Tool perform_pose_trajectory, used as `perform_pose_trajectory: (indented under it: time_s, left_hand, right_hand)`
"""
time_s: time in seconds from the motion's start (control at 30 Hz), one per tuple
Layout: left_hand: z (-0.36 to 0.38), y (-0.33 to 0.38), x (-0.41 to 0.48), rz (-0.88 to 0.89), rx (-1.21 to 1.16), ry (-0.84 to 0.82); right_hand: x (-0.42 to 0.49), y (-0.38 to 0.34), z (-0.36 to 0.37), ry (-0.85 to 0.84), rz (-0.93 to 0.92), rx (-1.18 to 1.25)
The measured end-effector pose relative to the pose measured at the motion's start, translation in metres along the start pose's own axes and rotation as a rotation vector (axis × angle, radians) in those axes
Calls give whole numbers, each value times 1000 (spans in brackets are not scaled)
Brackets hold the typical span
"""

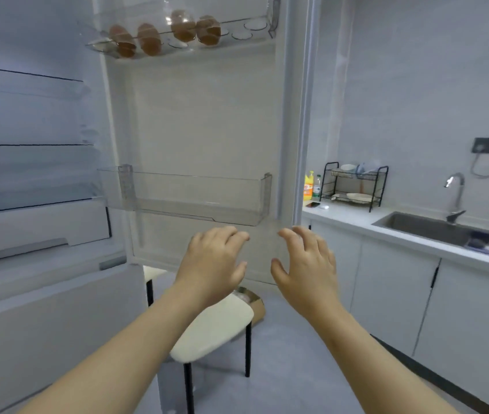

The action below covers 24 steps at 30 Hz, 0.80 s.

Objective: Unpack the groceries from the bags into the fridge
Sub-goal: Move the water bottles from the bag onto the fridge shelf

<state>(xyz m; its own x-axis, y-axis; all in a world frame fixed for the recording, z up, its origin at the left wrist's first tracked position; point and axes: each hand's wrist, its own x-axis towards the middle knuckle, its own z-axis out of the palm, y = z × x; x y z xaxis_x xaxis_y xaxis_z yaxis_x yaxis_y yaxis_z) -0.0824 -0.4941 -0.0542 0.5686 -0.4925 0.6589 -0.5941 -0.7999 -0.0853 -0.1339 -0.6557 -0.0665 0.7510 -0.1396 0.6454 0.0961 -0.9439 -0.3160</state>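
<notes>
Left hand [211, 261], right hand [306, 264]: I see them side by side, fingers spread and loosely bent, holding nothing, before the open fridge door [201, 115].
Top door tray [255, 25]: four brown eggs [150, 39].
Clear door bin [195, 198]: just beyond the fingertips.
Near: white stool [213, 330], with a brown bag [258, 307] on the floor behind it.
Far right: sink [425, 227], dish rack [353, 183].

Clear glossy plastic door bin [189, 198] above the left hand [211, 264]; below it, a stool [213, 330] with smooth cream seat, black metal legs; matt steel sink [425, 228] beyond the right hand [307, 267].
</notes>
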Motion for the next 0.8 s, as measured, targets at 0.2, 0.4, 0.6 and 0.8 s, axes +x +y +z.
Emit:
perform_pose_trajectory:
  time_s: [0.2,0.4,0.6,0.8]
  left_hand:
    - [24,78,-22,242,-261,-72]
    - [18,193,-53,492,-458,-185]
    - [-15,329,-103,760,-682,-233]
    - [-71,455,-178,992,-871,-275]
  right_hand:
    - [-101,34,-46,-97,336,-200]
    - [-218,62,-116,-76,697,-357]
    - [-334,74,-205,30,999,-504]
    - [-453,56,-295,113,1245,-640]
